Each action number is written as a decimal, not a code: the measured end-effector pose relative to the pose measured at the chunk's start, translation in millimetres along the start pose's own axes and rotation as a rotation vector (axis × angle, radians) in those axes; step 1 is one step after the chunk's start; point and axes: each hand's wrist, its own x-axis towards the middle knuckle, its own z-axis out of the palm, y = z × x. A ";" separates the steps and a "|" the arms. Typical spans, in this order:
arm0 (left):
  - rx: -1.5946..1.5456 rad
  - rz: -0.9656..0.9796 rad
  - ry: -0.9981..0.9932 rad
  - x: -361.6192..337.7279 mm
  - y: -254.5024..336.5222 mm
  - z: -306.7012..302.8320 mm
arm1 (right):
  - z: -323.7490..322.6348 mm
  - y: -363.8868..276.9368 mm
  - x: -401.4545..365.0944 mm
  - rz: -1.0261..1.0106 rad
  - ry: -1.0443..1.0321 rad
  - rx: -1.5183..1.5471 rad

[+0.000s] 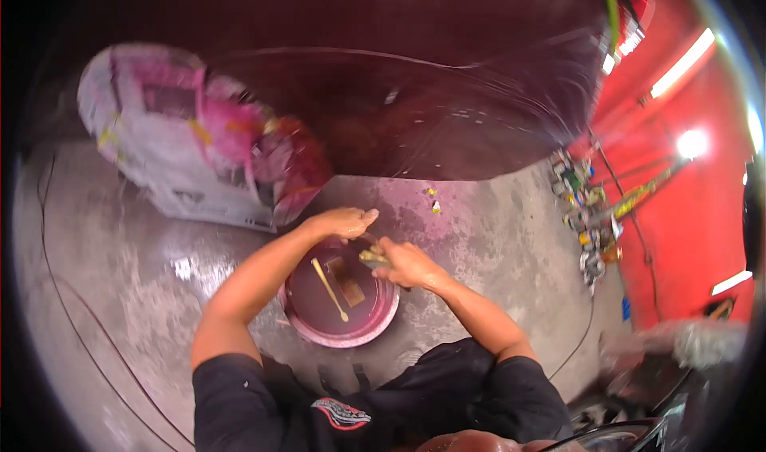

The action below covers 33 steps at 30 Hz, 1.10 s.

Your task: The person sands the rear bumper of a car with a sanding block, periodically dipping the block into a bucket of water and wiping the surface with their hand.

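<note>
Over the far rim of a round basin (385, 324) of murky water, my left hand (345, 223) is stretched out with its fingers extended. Close beside it, my right hand (408, 265) is closed around a small yellowish and grey block (373, 257); I cannot tell its exact kind. A light wooden stick (329, 288) with a wider end lies in the basin. Next to the stick is a flat brown rectangular piece (347, 283). Pink stains run along the basin's wall.
A large dark red glossy car panel (447, 117) spans the space ahead. To its left stands a wheel covered in pink-stained sheeting (183, 149). Cans and bottles (586, 205) line the red wall (694, 213). A cable (72, 316) crosses the concrete floor (479, 252).
</note>
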 end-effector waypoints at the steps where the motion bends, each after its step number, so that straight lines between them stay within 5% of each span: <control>1: 0.186 0.061 0.128 -3.0 -7.0 3.9 | 11.2 1.3 3.4 0.004 -0.161 -0.080; 6: 0.399 0.222 0.342 -3.8 -7.9 21.0 | 101.7 7.7 35.7 -0.176 -0.295 -0.459; 11: 0.469 0.367 0.499 22.5 -49.5 38.6 | 65.2 -17.2 19.7 -0.043 -0.487 -0.547; 14: 0.446 0.348 0.486 27.2 -72.1 27.4 | 3.9 -12.8 -5.0 -0.096 0.009 -0.451; 16: 0.431 0.121 0.267 13.3 -76.8 18.3 | -40.8 -10.8 -6.6 -0.238 0.461 -0.524; 20: 0.320 0.168 0.268 26.5 -89.0 25.2 | -119.6 -55.8 36.1 -0.557 1.172 -0.827; 26: 0.308 0.212 0.290 16.9 -86.6 27.0 | -127.7 -181.6 135.1 -1.007 1.291 -0.943; 28: 0.314 0.233 0.253 40.1 -93.8 34.5 | -114.8 -232.5 147.6 -1.024 1.097 -1.037; 33: 0.357 0.253 0.378 35.2 -95.1 37.5 | -130.8 -170.2 128.4 -1.062 1.117 -1.140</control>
